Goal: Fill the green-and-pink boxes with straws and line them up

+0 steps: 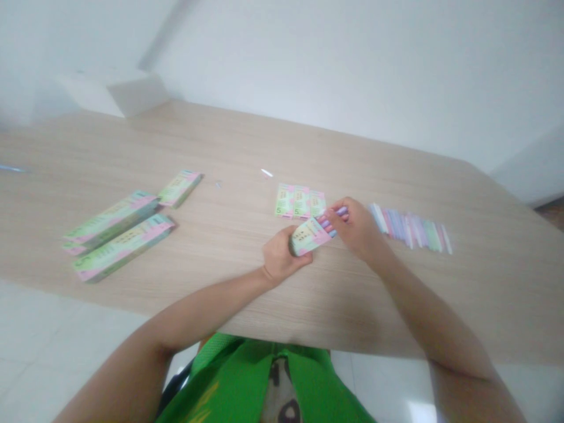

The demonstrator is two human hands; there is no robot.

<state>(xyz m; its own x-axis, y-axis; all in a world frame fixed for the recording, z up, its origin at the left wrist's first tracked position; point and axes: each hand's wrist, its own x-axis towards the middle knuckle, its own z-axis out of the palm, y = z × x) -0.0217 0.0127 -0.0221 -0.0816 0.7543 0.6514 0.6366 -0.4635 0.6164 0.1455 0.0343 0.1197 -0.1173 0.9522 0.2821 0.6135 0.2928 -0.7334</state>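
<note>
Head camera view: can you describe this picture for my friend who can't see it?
A person's left hand holds a pink-and-green box while the right hand holds pastel sticks at its end, over a wooden table. More loose sticks and flat cards lie nearby, with three long boxes to the left.

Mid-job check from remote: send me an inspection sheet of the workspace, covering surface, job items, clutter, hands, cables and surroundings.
surface: light wood-grain table
job's things: green-and-pink carton in the left hand; pastel sticks at the right hand, by the carton's end; loose row of pastel sticks further right
clutter: three flat green-and-pink cards beyond the hands; three green-and-pink packs at left; white scrap; blue sliver at the far edge
hands: left hand grips the carton; right hand holds the sticks
cables: nothing seen
surroundings: white wall; white floor; blurred white box-like object behind the table
</note>
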